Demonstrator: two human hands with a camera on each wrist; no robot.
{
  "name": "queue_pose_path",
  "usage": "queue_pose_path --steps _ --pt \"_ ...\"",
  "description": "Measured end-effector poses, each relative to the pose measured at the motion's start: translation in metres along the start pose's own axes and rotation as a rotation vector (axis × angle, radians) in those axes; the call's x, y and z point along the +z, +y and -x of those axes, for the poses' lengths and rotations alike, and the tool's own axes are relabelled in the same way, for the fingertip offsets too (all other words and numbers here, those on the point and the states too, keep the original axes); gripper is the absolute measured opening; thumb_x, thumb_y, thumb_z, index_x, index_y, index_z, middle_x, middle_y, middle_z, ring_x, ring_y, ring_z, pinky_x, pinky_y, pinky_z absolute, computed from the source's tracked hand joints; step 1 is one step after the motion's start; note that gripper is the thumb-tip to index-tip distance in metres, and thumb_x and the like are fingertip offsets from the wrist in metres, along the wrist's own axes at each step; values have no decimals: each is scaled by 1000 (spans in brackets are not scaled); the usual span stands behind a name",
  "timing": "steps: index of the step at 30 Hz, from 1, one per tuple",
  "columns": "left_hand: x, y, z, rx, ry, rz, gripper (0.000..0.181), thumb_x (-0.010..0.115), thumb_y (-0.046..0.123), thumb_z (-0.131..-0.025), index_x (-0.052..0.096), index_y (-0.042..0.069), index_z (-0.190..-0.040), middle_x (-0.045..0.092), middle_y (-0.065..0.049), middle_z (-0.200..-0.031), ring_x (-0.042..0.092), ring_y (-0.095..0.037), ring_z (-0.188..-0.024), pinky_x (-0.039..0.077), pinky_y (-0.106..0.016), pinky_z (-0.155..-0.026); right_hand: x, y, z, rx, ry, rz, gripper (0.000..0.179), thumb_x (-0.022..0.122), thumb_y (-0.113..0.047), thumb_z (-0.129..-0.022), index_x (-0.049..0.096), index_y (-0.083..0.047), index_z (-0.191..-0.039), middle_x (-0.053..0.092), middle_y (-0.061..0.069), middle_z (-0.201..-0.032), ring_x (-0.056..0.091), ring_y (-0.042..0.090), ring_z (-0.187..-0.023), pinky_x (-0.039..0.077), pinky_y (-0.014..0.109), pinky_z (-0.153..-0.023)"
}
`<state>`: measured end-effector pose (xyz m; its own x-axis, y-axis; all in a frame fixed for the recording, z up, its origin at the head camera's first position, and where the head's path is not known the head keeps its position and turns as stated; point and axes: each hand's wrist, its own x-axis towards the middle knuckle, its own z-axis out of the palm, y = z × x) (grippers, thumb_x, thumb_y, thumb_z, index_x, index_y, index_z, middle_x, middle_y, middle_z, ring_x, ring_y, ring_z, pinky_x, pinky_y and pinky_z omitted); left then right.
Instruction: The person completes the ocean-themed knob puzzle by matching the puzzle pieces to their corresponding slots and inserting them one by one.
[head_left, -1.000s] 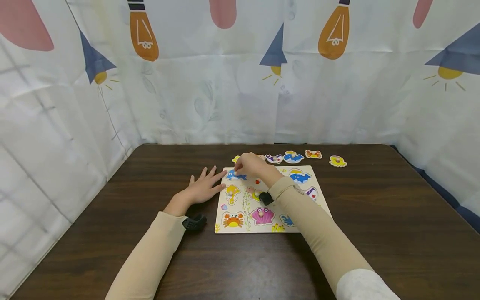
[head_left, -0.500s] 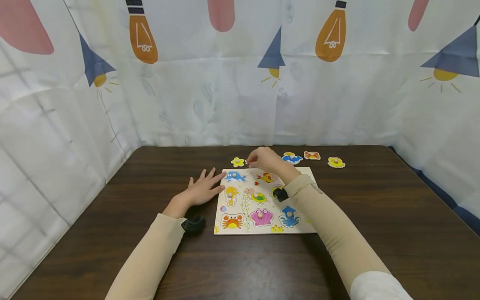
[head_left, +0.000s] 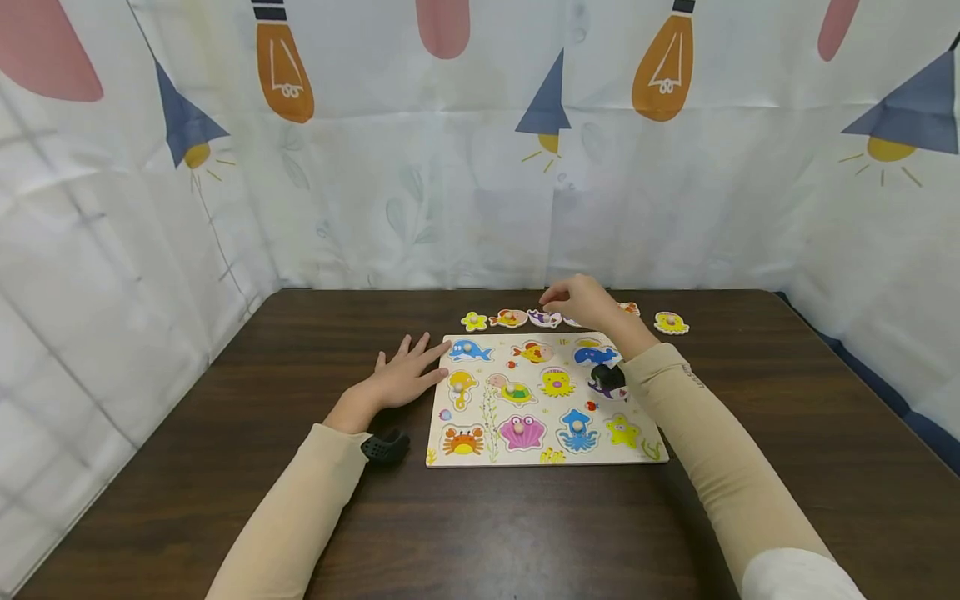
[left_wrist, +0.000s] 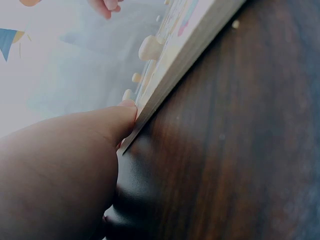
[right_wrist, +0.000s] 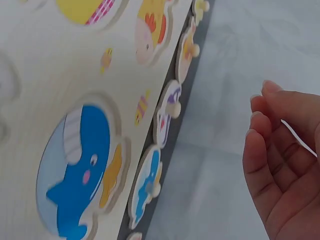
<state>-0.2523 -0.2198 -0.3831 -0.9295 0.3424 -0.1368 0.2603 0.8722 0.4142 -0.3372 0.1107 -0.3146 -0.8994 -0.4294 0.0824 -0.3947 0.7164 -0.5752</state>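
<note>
My left hand lies on the table with fingers spread. Its thumb and index finger touch the left edge of a wooden sea-animal puzzle board. My right hand hovers beyond the board's far edge, fingers loosely bent, holding nothing. Beneath it the blue whale piece is mostly hidden in the head view. To its left lie a purple-and-white whale piece, a fish piece and a yellow star piece. Knobbed pieces sit in the board, among them a dolphin and a pink shell.
Right of the row lie a crab piece, partly covered by my hand, and a yellow octopus piece. Dark wooden table surrounds the board. A printed curtain hangs behind the table.
My right hand has moved right, from the dolphin past the fish piece to above the blue whale piece. The left hand has stayed in place.
</note>
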Motion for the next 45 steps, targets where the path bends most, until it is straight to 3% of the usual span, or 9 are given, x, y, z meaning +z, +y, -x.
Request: queue_pose_path --steps 8,13,20,25,30,35,40,45 --pt "-2 2 -1 1 0 3 67 42 50 -109 20 24 -166 3 -19 -170 -7 -46 -153 -6 -76 -111 -19 26 14 7 59 -31 25 62 -13 -104 72 2 -122 68 21 -123 61 36 -113 51 50 -96" --pt "-4 4 -3 0 -5 -6 68 43 51 -109 20 25 -166 2 -18 -171 -8 -46 -153 -6 -76 -111 -31 49 32 59 125 -43 28 60 -14 -105 68 4 -125 64 24 -127 59 39 -114 49 54 -99" --pt "-7 4 -3 -7 -10 -14 68 43 50 -109 19 24 -167 2 -18 -171 -8 -46 -153 -6 -76 -111 -45 83 56 105 174 -74 30 58 -14 -107 66 6 -128 64 27 -122 63 42 -101 53 50 -86" --pt "-7 4 -1 -13 -3 -14 67 44 49 -109 20 24 -166 3 -18 -170 -7 -46 -154 -6 -76 -112 -55 104 67 139 198 -139 37 56 -20 -108 62 7 -133 63 30 -123 63 42 -102 53 49 -86" --pt "-7 4 -1 -14 -5 -14 67 43 50 -109 20 24 -166 3 -18 -170 -7 -46 -154 -5 -76 -112 -60 126 74 193 238 -254 47 54 -29 -109 58 9 -137 59 30 -130 66 29 -99 56 34 -86" --pt "-6 4 0 -8 -12 -13 67 43 49 -109 19 24 -166 3 -17 -171 -7 -45 -154 -5 -76 -112 -61 144 74 227 245 -281 45 54 -23 -109 56 12 -137 57 32 -132 66 6 -87 57 22 -79" --pt "-4 3 0 -7 -15 -3 67 42 49 -109 19 24 -166 3 -18 -170 -7 -45 -154 -5 -76 -112 -62 154 70 282 212 -288 47 53 -23 -109 54 13 -139 56 33 -133 63 1 -83 55 19 -77" --pt "-2 2 1 -7 -10 4 67 42 50 -109 19 23 -167 2 -18 -171 -8 -45 -154 -5 -76 -112 -63 161 66 314 178 -294 43 53 -11 -108 49 18 -140 52 38 -136 60 -3 -80 54 17 -74"
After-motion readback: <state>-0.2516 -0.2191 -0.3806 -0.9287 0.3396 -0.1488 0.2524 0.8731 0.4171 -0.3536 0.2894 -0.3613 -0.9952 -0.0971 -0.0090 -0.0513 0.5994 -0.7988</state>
